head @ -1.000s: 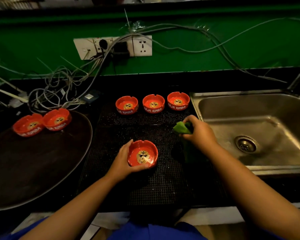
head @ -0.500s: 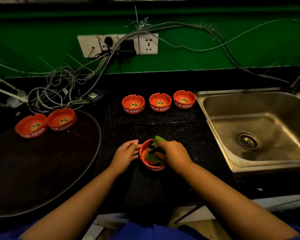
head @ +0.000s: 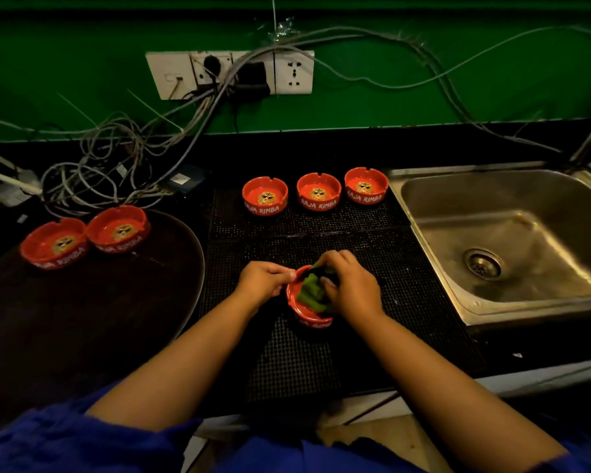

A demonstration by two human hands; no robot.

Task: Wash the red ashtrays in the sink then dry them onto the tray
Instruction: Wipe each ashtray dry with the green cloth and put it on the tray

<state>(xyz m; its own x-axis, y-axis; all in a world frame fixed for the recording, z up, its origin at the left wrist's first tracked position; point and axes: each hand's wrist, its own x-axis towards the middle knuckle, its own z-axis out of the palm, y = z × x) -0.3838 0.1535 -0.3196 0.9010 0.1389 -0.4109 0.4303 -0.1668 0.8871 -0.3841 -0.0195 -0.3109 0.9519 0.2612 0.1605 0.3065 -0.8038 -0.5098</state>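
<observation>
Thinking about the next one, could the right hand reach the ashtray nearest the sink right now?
Probably yes: only bare mat lies between the right hand and that ashtray, though the hand holds a green cloth.

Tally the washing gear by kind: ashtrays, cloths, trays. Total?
ashtrays: 6
cloth: 1
tray: 1
total: 8

socket panel (head: 229, 75) on green wall (head: 458, 80) | tangled cables (head: 110, 165) | black mat (head: 307, 230), possibly rubber
</observation>
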